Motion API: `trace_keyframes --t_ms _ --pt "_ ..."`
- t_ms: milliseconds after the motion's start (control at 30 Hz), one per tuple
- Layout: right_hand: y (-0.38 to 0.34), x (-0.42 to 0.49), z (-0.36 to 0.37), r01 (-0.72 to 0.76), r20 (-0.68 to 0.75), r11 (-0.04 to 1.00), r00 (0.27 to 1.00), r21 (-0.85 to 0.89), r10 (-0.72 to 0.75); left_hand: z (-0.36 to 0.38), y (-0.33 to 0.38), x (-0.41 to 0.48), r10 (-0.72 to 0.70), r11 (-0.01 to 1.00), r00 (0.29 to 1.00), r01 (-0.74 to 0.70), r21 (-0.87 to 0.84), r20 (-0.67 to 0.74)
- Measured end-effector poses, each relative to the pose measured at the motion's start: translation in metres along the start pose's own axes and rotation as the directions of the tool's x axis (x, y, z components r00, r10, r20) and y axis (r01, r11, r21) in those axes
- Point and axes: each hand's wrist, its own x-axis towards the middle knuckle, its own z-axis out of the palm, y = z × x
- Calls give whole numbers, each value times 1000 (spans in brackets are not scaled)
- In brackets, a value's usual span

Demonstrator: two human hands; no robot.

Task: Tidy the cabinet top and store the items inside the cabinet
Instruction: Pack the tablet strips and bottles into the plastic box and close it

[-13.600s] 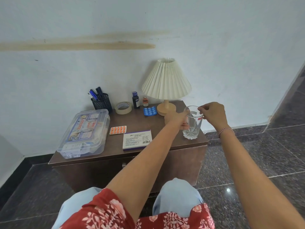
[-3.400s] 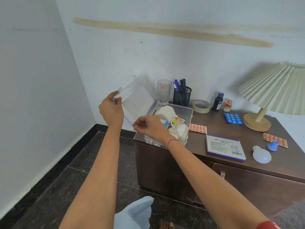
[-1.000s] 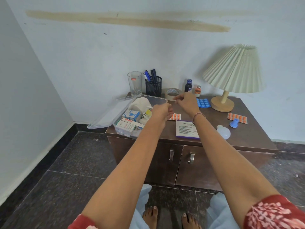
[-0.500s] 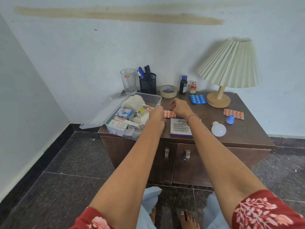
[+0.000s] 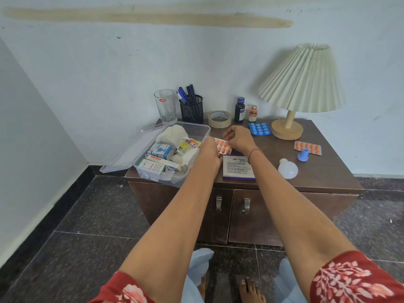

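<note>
Tan streak (image 5: 153, 18), perhaps a stain, on wall (image 5: 105, 68); dark floor (image 5: 87, 226)

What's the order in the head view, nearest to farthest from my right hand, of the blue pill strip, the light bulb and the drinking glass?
From the right hand, gripping the orange pill strip:
1. Blue pill strip, just to its right.
2. Light bulb, front right.
3. Drinking glass, back left, beside the pen holder.

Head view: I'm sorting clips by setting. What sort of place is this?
Probably a bedroom corner at home: a low brown cabinet against a painted wall holds a pleated table lamp, a clear box of medicines and loose pill strips, one orange strip held by the right hand.
</note>
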Motion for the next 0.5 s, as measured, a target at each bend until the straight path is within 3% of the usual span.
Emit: trace_keyframes --t_ms 233,367,500 --pt "-4 -1 -9 -2 -16 988 1000 153 4 1 4 -4 -9 999 999 11 -50 41" --pt "-3 2 -20 -41 12 967 999 252 39 6 13 -1 -20 996 999 16 86 40" --pt "0 4 -34 -71 29 930 997 362 65 11 11 -8 59 989 994 -70 129 87"
